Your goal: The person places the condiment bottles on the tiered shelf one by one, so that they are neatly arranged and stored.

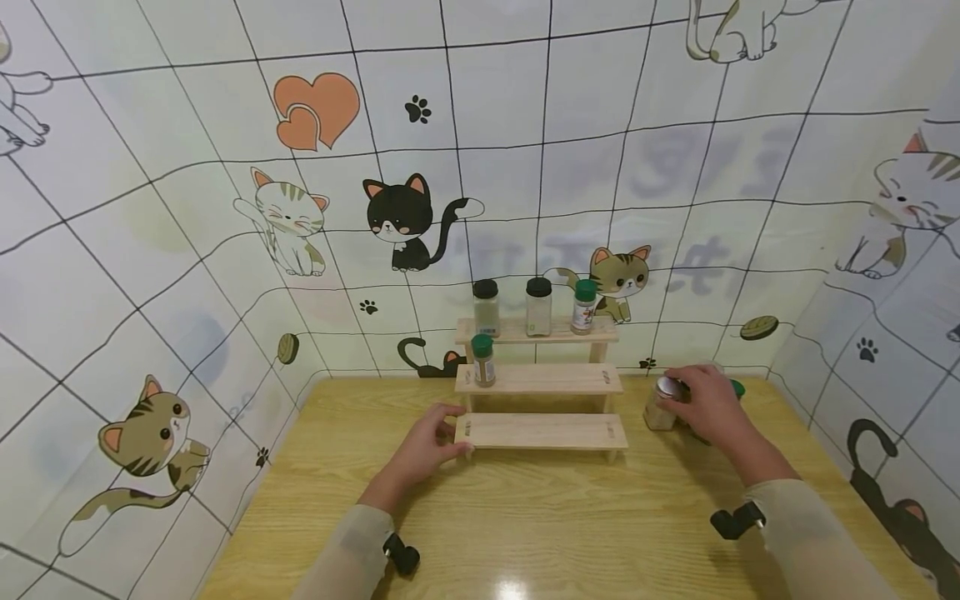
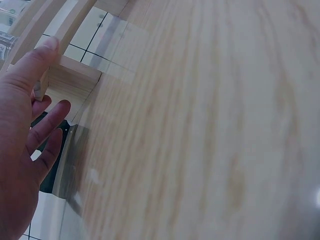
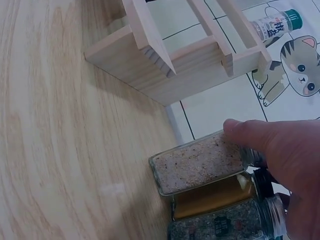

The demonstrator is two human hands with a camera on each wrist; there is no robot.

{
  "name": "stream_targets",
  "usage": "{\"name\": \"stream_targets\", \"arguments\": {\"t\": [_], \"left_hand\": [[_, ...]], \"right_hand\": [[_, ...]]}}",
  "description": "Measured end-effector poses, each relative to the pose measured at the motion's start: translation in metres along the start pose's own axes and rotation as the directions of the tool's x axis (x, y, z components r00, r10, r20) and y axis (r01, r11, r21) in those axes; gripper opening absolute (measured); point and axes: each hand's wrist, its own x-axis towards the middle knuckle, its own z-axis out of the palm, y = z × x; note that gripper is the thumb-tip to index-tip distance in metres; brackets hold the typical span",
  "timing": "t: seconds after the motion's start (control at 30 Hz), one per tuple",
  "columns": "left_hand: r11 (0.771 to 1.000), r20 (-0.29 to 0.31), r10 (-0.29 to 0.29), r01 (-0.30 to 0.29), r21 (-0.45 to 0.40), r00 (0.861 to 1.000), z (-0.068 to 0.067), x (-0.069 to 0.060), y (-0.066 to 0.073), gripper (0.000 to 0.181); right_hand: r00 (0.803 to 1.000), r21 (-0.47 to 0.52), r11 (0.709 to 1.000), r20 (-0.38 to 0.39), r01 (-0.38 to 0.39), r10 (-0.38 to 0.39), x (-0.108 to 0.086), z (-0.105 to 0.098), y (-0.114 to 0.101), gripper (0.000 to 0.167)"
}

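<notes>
A three-tier wooden rack (image 1: 540, 431) stands on the table. My left hand (image 1: 422, 447) grips the left end of its lowest shelf; in the left wrist view the thumb (image 2: 37, 62) lies along the wood and the other fingers are spread loosely. To the right of the rack, my right hand (image 1: 712, 404) holds a silver-capped glass spice jar (image 1: 661, 414) near its top. Pale speckled grains fill this jar (image 3: 197, 167) in the right wrist view. Close beside it are an orange-brown jar (image 3: 212, 199) and a jar of dark herbs (image 3: 220, 223).
On the top shelf stand two black-lidded jars (image 1: 486, 310) (image 1: 538, 308) and a green-capped bottle (image 1: 583, 308). Another green-capped bottle (image 1: 483, 362) sits at the middle shelf's left. A green cap (image 1: 738, 388) shows behind my right hand. Cat-patterned sheeting (image 1: 510, 183) surrounds the table.
</notes>
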Motion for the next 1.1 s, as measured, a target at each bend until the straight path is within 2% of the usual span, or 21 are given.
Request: {"name": "stream_targets", "arguments": {"t": [0.23, 0.5, 0.73, 0.9, 1.1], "left_hand": [[1.000, 0.002, 0.003, -0.003, -0.007, 1.000, -0.001, 0.000, 0.000, 0.063], [1.000, 0.016, -0.010, 0.010, -0.001, 1.000, -0.002, 0.000, 0.002, 0.063], [0.999, 0.012, -0.032, 0.032, -0.004, 0.999, -0.002, -0.002, 0.003, 0.062], [1.000, 0.002, -0.017, 0.017, -0.004, 1.000, -0.001, -0.002, 0.003, 0.062], [1.000, -0.009, -0.009, 0.009, 0.005, 1.000, 0.000, -0.001, 0.001, 0.061]], "right_hand": [[1.000, 0.016, 1.000, 0.010, -0.004, 0.003, 0.000, 0.000, 0.003, 0.057], [0.996, 0.052, 0.997, -0.078, 0.052, -0.048, -0.003, 0.004, 0.007, 0.054], [0.994, 0.150, 0.988, -0.112, 0.031, -0.014, -0.007, 0.005, 0.006, 0.055], [0.992, 0.235, 0.972, -0.126, -0.002, 0.033, -0.011, 0.003, -0.001, 0.056], [0.979, 0.326, 0.945, -0.199, 0.031, 0.036, -0.012, 0.002, -0.008, 0.052]]}}
